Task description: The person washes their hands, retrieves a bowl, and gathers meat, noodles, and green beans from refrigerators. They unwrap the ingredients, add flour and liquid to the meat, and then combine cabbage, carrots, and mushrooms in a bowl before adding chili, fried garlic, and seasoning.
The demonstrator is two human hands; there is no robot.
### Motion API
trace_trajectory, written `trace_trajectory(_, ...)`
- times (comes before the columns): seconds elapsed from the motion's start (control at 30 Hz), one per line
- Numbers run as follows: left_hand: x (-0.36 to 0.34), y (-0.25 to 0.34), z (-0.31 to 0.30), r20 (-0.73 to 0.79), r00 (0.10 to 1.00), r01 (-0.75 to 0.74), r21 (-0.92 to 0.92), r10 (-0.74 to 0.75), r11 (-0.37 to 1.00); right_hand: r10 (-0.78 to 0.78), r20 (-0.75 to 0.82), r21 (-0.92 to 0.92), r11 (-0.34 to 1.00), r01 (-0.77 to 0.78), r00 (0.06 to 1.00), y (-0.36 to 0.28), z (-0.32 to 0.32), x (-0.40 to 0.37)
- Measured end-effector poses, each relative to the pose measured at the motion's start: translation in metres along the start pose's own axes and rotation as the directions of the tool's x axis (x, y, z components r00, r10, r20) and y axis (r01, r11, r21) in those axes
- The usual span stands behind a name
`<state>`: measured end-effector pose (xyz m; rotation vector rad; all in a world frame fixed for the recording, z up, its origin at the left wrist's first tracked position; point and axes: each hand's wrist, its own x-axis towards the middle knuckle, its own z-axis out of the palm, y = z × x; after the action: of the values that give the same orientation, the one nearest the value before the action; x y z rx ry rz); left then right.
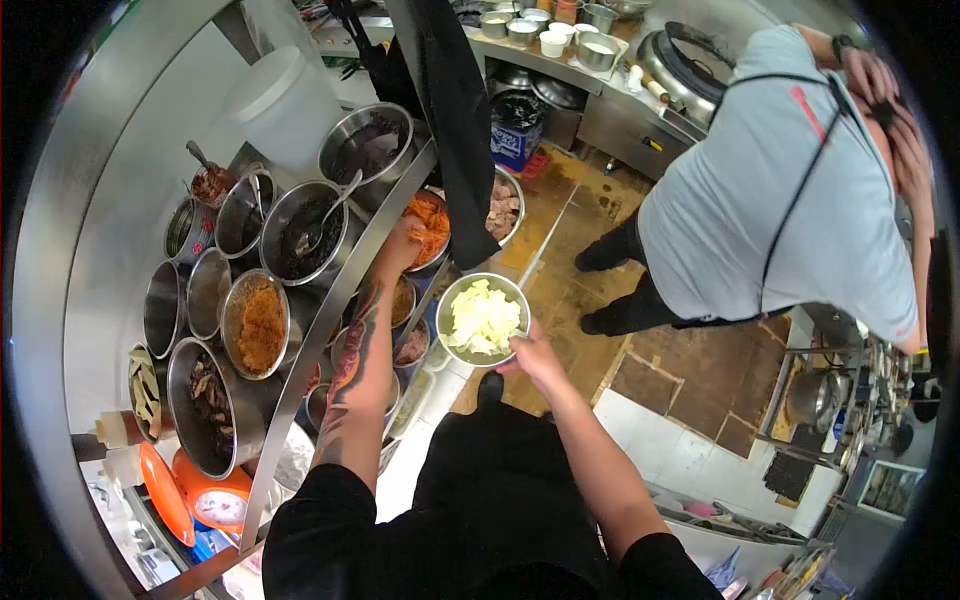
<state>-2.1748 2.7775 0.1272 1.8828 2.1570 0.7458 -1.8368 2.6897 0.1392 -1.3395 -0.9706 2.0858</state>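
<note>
My right hand [533, 355] grips the rim of a round metal bowl [443, 343], thumb over the edge. Pale chopped cabbage [484, 316] fills this bowl. To the left, my tattooed left arm stretches under the shelf edge, and my left hand [402, 245] has its fingers down in orange shredded carrot [430, 228] in another metal bowl. Those fingers look curled around the shreds, though the tips are hidden. Beyond it, a larger bowl holds chunks of pale meat [502, 208], partly behind a hanging black cloth [462, 130].
A metal shelf [330, 310] at left carries several bowls, including orange-brown powder [262, 326] and dark sauce [312, 235]. A person in a grey shirt [765, 190] stands at right, hands raised to the head. A wok burner [690, 65] and counter are behind.
</note>
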Motion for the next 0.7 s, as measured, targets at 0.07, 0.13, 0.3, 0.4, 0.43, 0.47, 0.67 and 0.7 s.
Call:
trace_trajectory(0.07, 0.001, -0.019, 0.000, -0.059, 0.997, 0.033, -0.356, -0.057, 0.934, -0.027, 0.028, -0.033, 0.999, 0.028, 0.999, -0.012, 0.003, 0.014)
trace_trajectory(0.13, -0.001, -0.023, -0.007, -0.002, 0.975, 0.183, -0.561, -0.222, 0.808, -0.056, 0.064, -0.025, 0.998, 0.058, 0.996, -0.022, 0.003, 0.029)
trace_trajectory(0.3, -0.017, 0.021, -0.055, -0.035, 0.910, 0.307, -0.613, -0.413, 0.728, -0.123, 0.089, 0.029, 0.992, 0.121, 0.988, -0.035, 0.003, 0.052)
trace_trajectory(0.4, -0.034, 0.012, -0.050, -0.210, 0.936, 0.174, -0.419, -0.282, 0.891, -0.101, 0.135, 0.017, 0.995, 0.099, 0.986, -0.052, 0.001, 0.048)
trace_trajectory(0.43, -0.034, 0.001, -0.042, -0.223, 0.932, 0.175, -0.409, -0.284, 0.896, -0.103, 0.163, 0.013, 0.995, 0.102, 0.981, -0.059, 0.000, 0.050)
trace_trajectory(0.47, -0.036, -0.015, -0.030, -0.307, 0.937, 0.083, -0.260, -0.164, 0.962, -0.100, 0.184, 0.024, 0.995, 0.097, 0.978, -0.054, -0.001, 0.059)
trace_trajectory(0.67, -0.033, 0.015, -0.036, -0.280, 0.870, 0.167, -0.607, -0.406, 0.777, -0.131, 0.206, -0.020, 0.990, 0.138, 0.970, -0.061, -0.007, 0.065)
trace_trajectory(0.7, -0.035, 0.036, -0.043, -0.269, 0.845, 0.218, -0.616, -0.463, 0.757, -0.129, 0.204, -0.020, 0.991, 0.136, 0.970, -0.062, -0.008, 0.065)
